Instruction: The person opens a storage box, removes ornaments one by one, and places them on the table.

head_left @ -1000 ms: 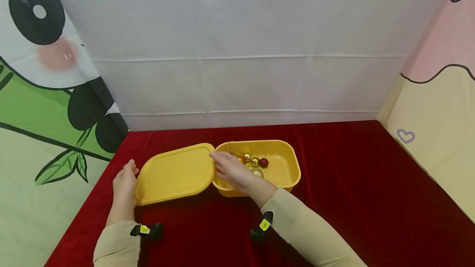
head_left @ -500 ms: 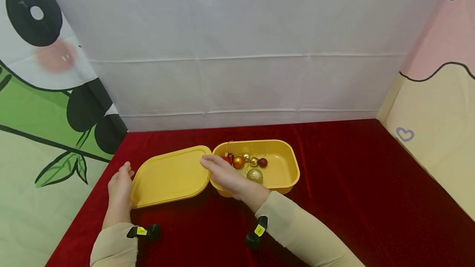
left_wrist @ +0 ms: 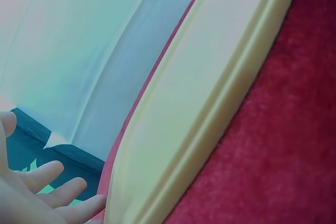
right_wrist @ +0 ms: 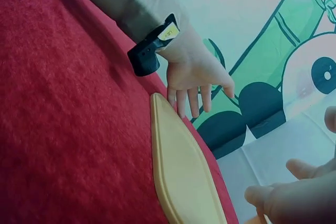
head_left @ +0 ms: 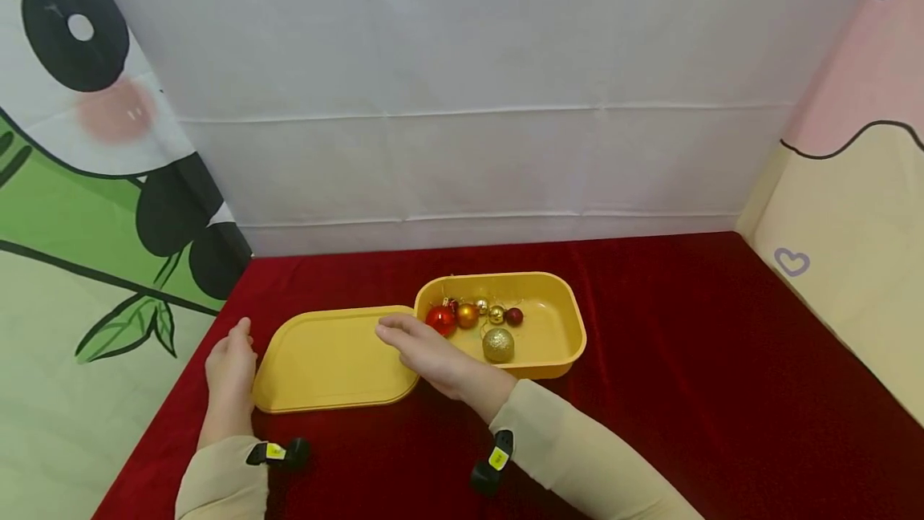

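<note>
Yellow plastic makes up the lid [head_left: 334, 359], which lies flat on the red velvet cloth [head_left: 664, 359] just left of the matching yellow box [head_left: 556, 327], their near corners almost touching. The left hand [head_left: 231, 363] is held open, its straight fingertips against the lid's left edge, as the left wrist view also shows. The right hand [head_left: 426, 347] is spread open over the lid's right end, fingers relaxed and nothing gripped; whether it presses on the lid cannot be told. In the box a red bauble [head_left: 439, 319], an orange bauble [head_left: 466, 315], a glittered gold ball [head_left: 498, 344] and some smaller ones are gathered at the left side.

The setting-down seems all but done; it is best finished by lifting both hands off evenly, so that the light lid is not dragged across the pile or knocked against the box.

The cloth is enclosed by a white sheet [head_left: 462, 103] behind, a panda print [head_left: 79, 143] on the left and a pink and cream hanging [head_left: 852, 207] on the right.
</note>
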A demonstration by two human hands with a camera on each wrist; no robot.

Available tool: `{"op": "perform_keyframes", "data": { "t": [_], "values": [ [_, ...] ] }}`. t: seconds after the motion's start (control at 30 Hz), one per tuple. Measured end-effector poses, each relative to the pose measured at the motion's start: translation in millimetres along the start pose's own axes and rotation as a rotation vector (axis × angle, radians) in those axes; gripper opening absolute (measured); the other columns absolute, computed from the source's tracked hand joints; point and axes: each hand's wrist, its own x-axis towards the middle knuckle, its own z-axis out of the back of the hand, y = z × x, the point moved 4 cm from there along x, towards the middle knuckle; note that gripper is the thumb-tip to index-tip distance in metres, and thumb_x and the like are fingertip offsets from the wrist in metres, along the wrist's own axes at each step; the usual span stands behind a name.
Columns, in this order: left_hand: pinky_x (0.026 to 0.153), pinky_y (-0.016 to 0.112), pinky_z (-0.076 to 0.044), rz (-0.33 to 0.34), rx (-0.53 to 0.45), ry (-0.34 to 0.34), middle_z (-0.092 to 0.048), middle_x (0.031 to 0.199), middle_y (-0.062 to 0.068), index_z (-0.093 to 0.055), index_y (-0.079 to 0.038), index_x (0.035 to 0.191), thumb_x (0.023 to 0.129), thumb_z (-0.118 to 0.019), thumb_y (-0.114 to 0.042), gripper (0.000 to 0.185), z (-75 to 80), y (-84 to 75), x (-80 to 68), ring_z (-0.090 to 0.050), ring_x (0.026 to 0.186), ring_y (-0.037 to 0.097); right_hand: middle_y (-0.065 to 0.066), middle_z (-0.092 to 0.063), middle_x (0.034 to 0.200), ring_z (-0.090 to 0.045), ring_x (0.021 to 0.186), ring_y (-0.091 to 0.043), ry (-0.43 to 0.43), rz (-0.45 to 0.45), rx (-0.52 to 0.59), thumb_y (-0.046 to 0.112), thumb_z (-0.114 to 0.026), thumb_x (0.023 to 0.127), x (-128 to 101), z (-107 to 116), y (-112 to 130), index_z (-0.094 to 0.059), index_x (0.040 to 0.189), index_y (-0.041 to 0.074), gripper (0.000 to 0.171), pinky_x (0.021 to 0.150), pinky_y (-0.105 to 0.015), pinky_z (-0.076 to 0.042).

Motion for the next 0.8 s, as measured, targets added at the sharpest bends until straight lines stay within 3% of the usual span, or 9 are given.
{"op": "perform_keyframes", "data": {
  "t": [0.2,0.43,0.6,0.8],
  "values": [
    [0.116,0.053,-0.021,-0.04,0.085,0.023,-0.019,0.157,0.016,-0.018,-0.007,0.151,0.092,-0.03,-0.064,0.083,-7.3,0.3,-3.7,-0.024,0.14,0.038,-0.007,-0.046,0.142,-0.039,0.134,-0.026,-0.018,0.041,-0.069,0.041,-0.047,0.098,-2.4,6.4,-2.4,-0.046,0.138,0.01,0.051,0.11,-0.043,-0.038],
    [0.114,0.057,-0.024,-0.127,0.162,0.045,-0.024,0.154,0.018,-0.024,-0.008,0.15,0.092,-0.032,-0.063,0.08,-25.3,-3.6,-12.5,-0.027,0.135,0.038,-0.009,-0.05,0.137,-0.044,0.131,-0.026,-0.041,0.072,-0.056,0.036,-0.05,0.098,-6.5,17.4,-4.3,-0.052,0.132,0.01,0.043,0.104,-0.039,-0.045],
    [0.113,0.055,-0.026,-0.18,0.198,0.109,-0.03,0.151,0.018,-0.029,-0.007,0.147,0.092,-0.033,-0.063,0.078,-41.5,-5.9,-19.5,-0.032,0.132,0.036,-0.01,-0.053,0.134,-0.049,0.127,-0.027,-0.067,0.115,-0.111,0.033,-0.049,0.099,-10.1,26.7,-2.5,-0.055,0.129,0.008,0.04,0.1,-0.037,-0.048],
    [0.11,0.048,-0.034,-0.25,0.176,0.217,-0.034,0.149,0.018,-0.035,-0.005,0.143,0.095,-0.037,-0.057,0.071,-60.1,-8.9,-26.9,-0.042,0.131,0.035,-0.013,-0.058,0.127,-0.055,0.119,-0.026,-0.112,0.166,-0.187,0.031,-0.05,0.098,-12.6,39.0,-0.8,-0.059,0.124,0.007,0.036,0.095,-0.034,-0.052]
  ]
}}
